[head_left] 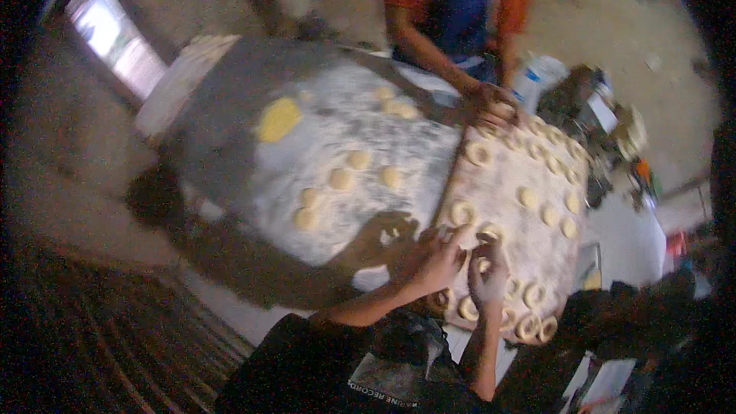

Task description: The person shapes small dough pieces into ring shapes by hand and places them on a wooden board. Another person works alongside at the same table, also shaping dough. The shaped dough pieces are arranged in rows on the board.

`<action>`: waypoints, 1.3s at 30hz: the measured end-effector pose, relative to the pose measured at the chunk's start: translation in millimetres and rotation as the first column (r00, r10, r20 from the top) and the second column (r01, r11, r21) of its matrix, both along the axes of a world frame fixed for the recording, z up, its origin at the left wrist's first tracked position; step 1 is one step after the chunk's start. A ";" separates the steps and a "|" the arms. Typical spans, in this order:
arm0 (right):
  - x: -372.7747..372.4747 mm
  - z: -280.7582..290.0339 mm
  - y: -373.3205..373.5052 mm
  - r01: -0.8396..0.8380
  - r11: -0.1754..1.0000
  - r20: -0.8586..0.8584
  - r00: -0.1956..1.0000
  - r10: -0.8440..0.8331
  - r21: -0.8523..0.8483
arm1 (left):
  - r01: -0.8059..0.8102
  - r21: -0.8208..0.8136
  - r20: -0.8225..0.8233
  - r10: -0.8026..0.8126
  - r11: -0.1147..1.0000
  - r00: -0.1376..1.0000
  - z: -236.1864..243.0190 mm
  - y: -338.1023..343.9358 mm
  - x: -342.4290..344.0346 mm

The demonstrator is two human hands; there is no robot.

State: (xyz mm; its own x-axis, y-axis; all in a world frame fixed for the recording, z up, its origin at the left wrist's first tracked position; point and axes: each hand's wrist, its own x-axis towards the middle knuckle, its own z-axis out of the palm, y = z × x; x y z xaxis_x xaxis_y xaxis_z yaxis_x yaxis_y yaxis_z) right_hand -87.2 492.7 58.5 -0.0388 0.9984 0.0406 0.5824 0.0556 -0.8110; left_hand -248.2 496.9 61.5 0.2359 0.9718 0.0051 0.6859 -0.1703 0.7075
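My left hand (pixel 438 262) reaches over the near edge of a floured board (pixel 510 188), its fingers stretched out beside a dough ring (pixel 462 212). Just to its right, my right hand (pixel 488 272) has its fingers curled round a small dough ring (pixel 484 264); blur hides the exact grip. Another dough ring (pixel 491 231) lies just beyond my fingertips. More rings line the board's edges, with several round dough pieces (pixel 528 198) among them. Flat dough discs (pixel 342 178) rest on the floured dark table (pixel 230 100) to the left.
Across the table, a person in an orange top and blue apron has a hand (pixel 494 107) at the board's far edge. A yellow flattened dough piece (pixel 279 119) lies on the table. A white bucket (pixel 539 79) and clutter stand beyond the board at the right.
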 end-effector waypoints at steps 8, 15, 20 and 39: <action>-288.4 -74.1 30.0 -0.569 0.805 0.326 0.738 0.591 -0.171 | -0.737 0.115 0.118 0.727 0.666 0.676 -107.4 -85.7 -260.2; -326.2 -6.6 24.5 -0.618 0.742 -0.165 0.786 0.596 -0.260 | -0.638 -0.209 0.181 0.671 0.741 0.719 -95.3 -97.0 -300.4; -295.7 -37.9 32.7 -0.669 0.741 -0.561 0.639 0.526 -0.067 | -0.397 -0.331 0.564 0.517 0.856 0.644 -33.7 -67.1 -301.3; -151.6 0.0 20.7 -0.185 0.977 -0.563 0.821 0.095 -0.106 | -0.372 0.176 0.695 0.152 0.912 0.703 -29.1 7.8 -125.8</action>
State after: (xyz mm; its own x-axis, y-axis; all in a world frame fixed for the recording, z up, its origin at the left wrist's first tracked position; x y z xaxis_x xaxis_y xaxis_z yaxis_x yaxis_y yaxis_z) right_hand -238.8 513.4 58.5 -0.1948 0.9795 -0.0506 0.0296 -0.0457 -0.9985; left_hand -374.0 504.7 32.4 -0.1984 0.9197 0.3388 0.1158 -0.3213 0.9399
